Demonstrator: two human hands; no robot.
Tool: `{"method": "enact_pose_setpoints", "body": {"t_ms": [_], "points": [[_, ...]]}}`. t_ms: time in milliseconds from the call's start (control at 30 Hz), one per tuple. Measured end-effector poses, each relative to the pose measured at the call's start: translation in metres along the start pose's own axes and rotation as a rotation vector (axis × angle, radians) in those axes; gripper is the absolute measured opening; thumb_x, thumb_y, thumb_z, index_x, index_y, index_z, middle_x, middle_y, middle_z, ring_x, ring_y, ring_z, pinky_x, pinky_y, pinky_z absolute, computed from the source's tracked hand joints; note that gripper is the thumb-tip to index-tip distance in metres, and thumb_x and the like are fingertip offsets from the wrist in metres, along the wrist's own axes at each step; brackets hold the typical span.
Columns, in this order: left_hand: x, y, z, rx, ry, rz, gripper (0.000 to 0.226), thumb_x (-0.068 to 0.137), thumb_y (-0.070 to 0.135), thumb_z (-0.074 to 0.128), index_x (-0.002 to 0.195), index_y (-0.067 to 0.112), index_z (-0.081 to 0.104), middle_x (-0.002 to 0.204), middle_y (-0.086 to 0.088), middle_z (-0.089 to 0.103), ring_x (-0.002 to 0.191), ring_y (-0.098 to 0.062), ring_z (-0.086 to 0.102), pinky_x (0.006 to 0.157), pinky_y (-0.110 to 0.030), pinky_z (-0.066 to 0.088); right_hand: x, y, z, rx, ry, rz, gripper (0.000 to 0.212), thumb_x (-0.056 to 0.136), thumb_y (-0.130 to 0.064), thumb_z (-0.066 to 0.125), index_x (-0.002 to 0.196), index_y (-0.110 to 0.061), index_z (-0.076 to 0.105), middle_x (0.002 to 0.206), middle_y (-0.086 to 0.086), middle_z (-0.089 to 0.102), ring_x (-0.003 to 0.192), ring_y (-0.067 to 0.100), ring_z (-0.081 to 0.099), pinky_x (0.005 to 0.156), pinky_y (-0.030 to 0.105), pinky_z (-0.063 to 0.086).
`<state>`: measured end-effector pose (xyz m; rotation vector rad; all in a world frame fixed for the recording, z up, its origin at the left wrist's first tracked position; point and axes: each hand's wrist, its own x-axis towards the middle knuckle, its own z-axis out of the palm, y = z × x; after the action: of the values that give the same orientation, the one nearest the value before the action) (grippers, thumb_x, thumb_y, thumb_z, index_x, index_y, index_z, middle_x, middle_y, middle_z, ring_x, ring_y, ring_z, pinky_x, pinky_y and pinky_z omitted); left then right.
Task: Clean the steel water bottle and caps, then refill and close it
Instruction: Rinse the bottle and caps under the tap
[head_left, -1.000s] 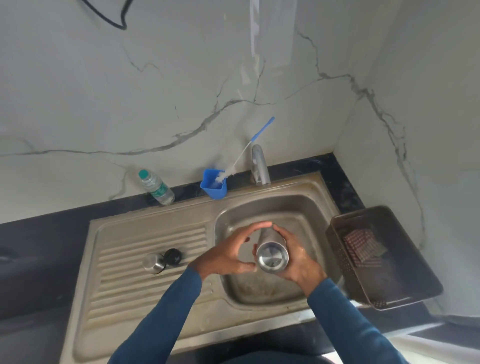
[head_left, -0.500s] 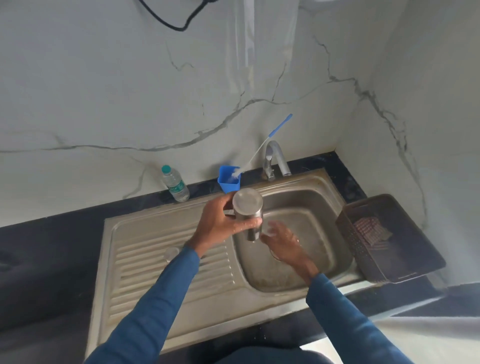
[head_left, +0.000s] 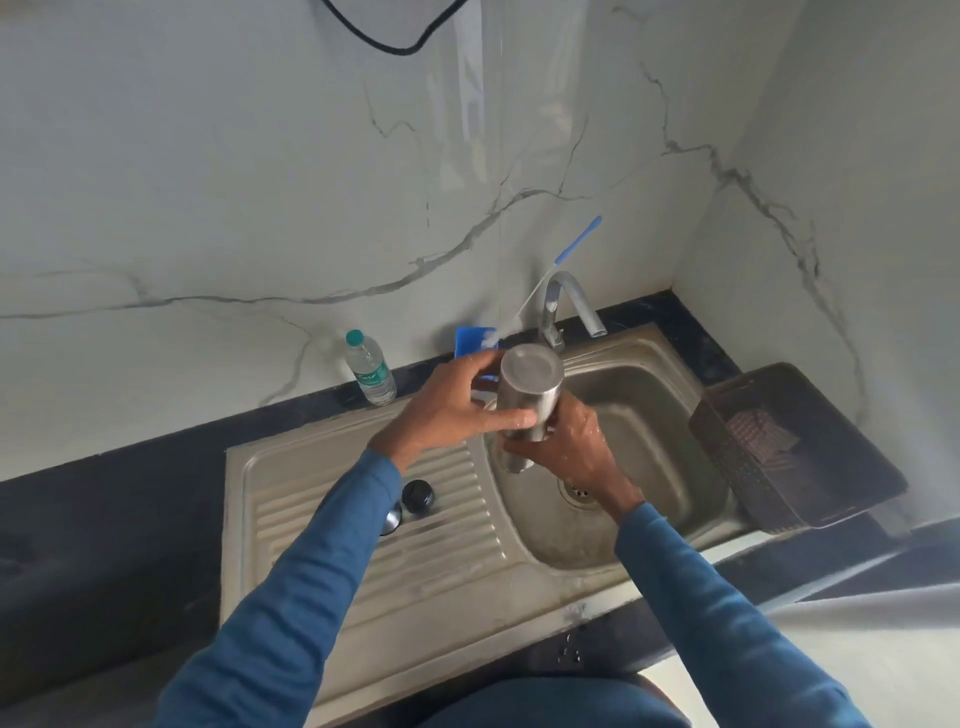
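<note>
One steel bottle (head_left: 532, 374); two caps (head_left: 418, 496) (head_left: 393, 517); one plastic bottle (head_left: 370, 369); one brush (head_left: 576, 241); one tap (head_left: 563, 291); one basket (head_left: 737, 467).

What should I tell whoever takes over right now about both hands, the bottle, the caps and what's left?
Left hand: grips the steel bottle near its base.
Right hand: holds the bottle's lower, mouth end.
The bottle is upside down over the sink basin.
The black cap and steel cap are off and lie on the drainboard.
Left: probably finish rinsing, wash the caps, refill, close.
</note>
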<state>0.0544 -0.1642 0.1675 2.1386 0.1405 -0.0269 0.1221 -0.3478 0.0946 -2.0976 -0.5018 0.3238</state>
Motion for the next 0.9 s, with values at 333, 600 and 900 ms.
{"method": "enact_pose_setpoints", "body": {"t_ms": [333,600,900], "points": [[-0.04,-0.164,-0.004,0.408,-0.125,-0.426,0.067,0.081,0.035,0.087,0.142,0.027,0.061,0.143,0.004,0.065,0.132,-0.02,0.061,0.11,-0.04,0.048,-0.007,0.017,0.089,0.053,-0.066,0.145,0.061,0.065,-0.02,0.1,0.111,-0.014,0.06,0.091,-0.007,0.064,0.079,0.014,0.064,0.061,0.007,0.048],[-0.051,-0.202,0.025,0.596,-0.151,-0.456,0.075,0.074,0.046,0.085,0.141,0.023,0.058,0.135,-0.003,0.067,0.128,-0.033,0.059,0.097,-0.039,0.05,-0.004,0.028,0.134,0.048,-0.057,0.121,0.074,0.062,-0.019,0.1,0.125,-0.008,0.063,0.096,-0.004,0.07,0.079,0.012,0.065,0.066,0.003,0.046],[-0.045,-0.22,0.043,0.703,-0.149,-0.457,0.064,0.079,0.044,0.079,0.136,0.023,0.059,0.126,-0.002,0.068,0.121,-0.03,0.059,0.098,-0.04,0.046,-0.006,0.036,0.144,0.052,-0.101,0.069,0.072,0.066,-0.015,0.098,0.129,-0.009,0.062,0.095,-0.006,0.069,0.08,0.01,0.064,0.067,0.003,0.046]]}}
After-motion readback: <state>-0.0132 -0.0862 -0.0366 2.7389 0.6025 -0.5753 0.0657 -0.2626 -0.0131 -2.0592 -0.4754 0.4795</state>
